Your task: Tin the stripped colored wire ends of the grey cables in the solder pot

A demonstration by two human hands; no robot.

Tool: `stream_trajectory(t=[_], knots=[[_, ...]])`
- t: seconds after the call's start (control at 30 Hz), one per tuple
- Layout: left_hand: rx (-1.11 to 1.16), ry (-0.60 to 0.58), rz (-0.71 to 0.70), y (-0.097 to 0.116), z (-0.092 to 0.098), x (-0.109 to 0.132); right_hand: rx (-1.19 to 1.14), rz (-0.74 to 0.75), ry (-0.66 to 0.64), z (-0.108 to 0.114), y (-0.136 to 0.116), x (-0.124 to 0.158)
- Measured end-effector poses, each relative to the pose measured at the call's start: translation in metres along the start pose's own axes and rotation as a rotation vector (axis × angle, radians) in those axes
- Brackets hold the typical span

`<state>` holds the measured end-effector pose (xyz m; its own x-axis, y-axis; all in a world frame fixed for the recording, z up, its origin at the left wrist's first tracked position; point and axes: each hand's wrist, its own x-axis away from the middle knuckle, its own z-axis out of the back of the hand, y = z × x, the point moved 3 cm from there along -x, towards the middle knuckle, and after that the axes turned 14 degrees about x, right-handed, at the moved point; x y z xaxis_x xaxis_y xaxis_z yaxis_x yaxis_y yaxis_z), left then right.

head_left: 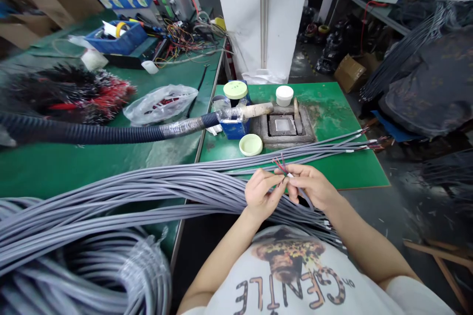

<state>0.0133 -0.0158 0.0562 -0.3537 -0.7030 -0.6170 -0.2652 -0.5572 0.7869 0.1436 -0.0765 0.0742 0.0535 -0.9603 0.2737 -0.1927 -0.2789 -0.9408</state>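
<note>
The person's right hand (pixel 312 184) is closed around a grey cable (pixel 306 199) near its end, thumb and fingers on either side of the white band. The left hand (pixel 261 191) pinches with thumb and forefinger at the thin coloured wires (pixel 280 163) coming out of that end; exactly which strands it grips is too small to tell. The cable end is held above the near edge of the green table (pixel 343 174), in front of the body, probably so that the right hand steadies it while the left fingers work on the wires.

More grey cables (pixel 148 179) run from the left and beneath the hands, laid lengthwise, it seems, to keep their ends within reach. Farther off, a hose (pixel 111 133) rests across a blue box (pixel 236 129), its mouth beside a square metal pot (pixel 308 133), perhaps propped there to draw off fumes.
</note>
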Motion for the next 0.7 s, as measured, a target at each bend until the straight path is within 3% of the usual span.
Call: stream_trajectory(t=[0.17, 0.43, 0.6, 0.7], knots=[[0.17, 0.033, 0.053, 0.005, -0.008, 0.001, 0.031, 0.061, 0.074, -0.002, -0.004, -0.006], [0.784, 0.386, 0.566, -0.022, -0.023, 0.005, 0.429, 0.229, 0.377, 0.002, -0.014, -0.019], [0.799, 0.466, 0.641, -0.036, -0.013, 0.003, 0.849, 0.309, 0.393, 0.005, -0.028, -0.038], [0.603, 0.454, 0.582, -0.039, 0.006, 0.003, 1.019, 0.344, 0.391, 0.011, -0.042, -0.062]])
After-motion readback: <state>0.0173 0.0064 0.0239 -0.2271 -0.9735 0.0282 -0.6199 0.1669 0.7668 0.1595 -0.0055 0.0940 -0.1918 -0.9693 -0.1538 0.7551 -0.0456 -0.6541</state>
